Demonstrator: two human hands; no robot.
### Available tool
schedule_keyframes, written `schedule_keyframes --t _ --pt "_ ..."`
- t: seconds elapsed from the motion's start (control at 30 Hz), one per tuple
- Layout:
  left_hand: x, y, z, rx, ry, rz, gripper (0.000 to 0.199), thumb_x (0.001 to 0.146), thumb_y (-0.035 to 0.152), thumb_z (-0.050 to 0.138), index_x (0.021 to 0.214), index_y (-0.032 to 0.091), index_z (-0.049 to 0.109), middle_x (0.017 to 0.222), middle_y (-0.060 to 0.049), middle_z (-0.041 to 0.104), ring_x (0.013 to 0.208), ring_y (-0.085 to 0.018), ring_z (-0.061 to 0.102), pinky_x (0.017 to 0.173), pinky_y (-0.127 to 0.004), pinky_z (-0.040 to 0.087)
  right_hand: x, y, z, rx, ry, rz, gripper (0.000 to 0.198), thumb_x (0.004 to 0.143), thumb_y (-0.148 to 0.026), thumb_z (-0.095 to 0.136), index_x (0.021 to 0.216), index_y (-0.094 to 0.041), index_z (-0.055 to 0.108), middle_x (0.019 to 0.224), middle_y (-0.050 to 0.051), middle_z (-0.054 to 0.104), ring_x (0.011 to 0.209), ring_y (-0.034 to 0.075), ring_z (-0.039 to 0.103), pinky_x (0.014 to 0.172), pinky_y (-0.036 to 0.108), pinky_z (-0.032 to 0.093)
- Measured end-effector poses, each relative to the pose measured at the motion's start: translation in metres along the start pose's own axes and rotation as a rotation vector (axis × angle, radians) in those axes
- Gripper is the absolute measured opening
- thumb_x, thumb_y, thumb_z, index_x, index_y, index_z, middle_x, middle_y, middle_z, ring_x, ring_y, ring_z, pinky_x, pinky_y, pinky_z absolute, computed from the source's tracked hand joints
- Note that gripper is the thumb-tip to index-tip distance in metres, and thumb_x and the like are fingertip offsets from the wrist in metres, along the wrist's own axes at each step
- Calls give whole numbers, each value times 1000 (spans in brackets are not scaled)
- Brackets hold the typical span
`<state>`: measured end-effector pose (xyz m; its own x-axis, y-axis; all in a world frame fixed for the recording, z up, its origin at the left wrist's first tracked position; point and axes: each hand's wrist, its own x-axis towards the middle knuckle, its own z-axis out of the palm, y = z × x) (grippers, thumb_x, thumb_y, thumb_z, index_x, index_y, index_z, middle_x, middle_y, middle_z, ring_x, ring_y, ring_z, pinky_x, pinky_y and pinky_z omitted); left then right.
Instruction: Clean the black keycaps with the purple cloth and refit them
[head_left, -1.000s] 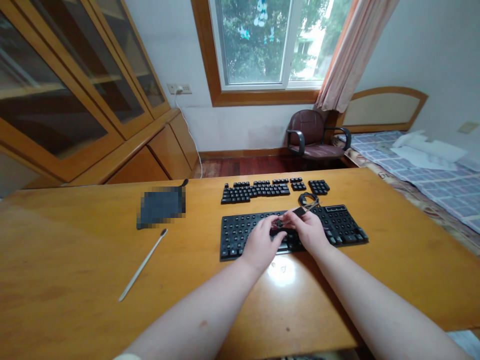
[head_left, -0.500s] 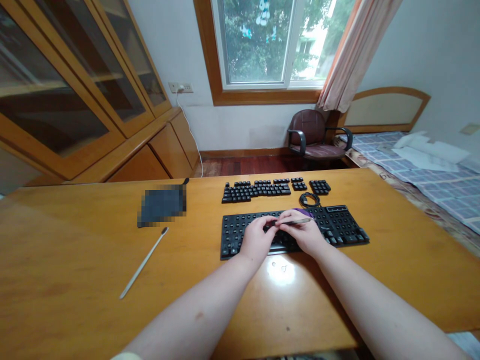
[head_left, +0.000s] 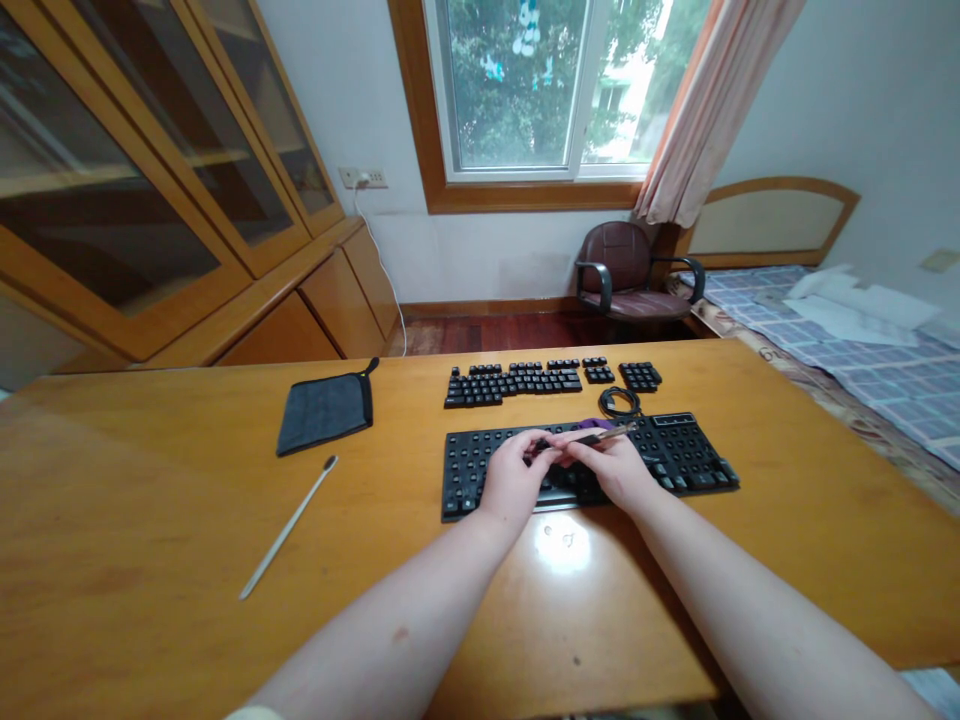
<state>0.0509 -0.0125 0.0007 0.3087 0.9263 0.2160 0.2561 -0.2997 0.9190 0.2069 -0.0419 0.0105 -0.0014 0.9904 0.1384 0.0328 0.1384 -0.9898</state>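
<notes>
A black keyboard (head_left: 709,455) with many keycaps off lies flat on the wooden desk, and both my hands are over its middle. My right hand (head_left: 619,470) is closed round a slim dark tool (head_left: 609,435) with a shiny end, which slants up to the right; its exact kind is not clear. My left hand (head_left: 514,480) is closed, its thumb and fingertips together beside the right fingertips. A small dark thing seems to be between them, too hidden to name. Something purple (head_left: 595,424) shows behind my right hand.
Rows of loose black keycaps (head_left: 551,381) lie behind the keyboard, with a coiled cable (head_left: 619,402) nearby. On the left are a dark grey cloth (head_left: 324,413) and a long white-handled brush (head_left: 289,528). The desk's front edge runs below my forearms.
The tool in my right hand has tilted up slightly at its outer end, and the right fingers have straightened a little. My left hand stays nearly in place.
</notes>
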Motion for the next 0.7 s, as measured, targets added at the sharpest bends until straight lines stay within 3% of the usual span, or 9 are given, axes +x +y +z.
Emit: schedule_keyframes --t 0.23,0.47,0.53,0.6,0.7 --pt "3 0 -2 4 -33 52 23 82 28 51 99 20 66 97 -5 67 91 -18 60 85 -33 46 3 4 -4 -64 62 20 24 75 -38 61 82 -16 69 76 5 68 66 17 63 69 33 52" --pt "5 -4 0 -69 50 3 21 79 26 55 96 20 67 95 -6 66 86 -17 60 82 -31 47 4 4 -2 -220 101 -197 19 76 -35 61 75 -18 69 94 8 65 92 20 60 86 35 46" --pt "6 -6 2 -129 106 -27 22 77 24 58 97 19 66 93 -6 65 83 -15 60 81 -30 48 7 1 -13 -236 212 -193 26 82 -38 52 78 -18 67 97 8 64 91 20 60 86 35 45" --pt "6 -7 4 -197 148 -49 22 75 22 60 95 18 66 94 -6 63 84 -14 60 82 -29 47 10 -3 -37 -336 429 -169 32 86 -41 42 89 -17 64 89 9 65 82 20 62 80 37 47" --pt "6 -7 6 -309 162 -92 21 73 19 61 93 16 64 95 -7 62 86 -14 60 84 -29 47 11 -6 -92 -840 777 -19 34 87 -32 37 108 -15 59 95 13 63 91 25 59 82 41 44"
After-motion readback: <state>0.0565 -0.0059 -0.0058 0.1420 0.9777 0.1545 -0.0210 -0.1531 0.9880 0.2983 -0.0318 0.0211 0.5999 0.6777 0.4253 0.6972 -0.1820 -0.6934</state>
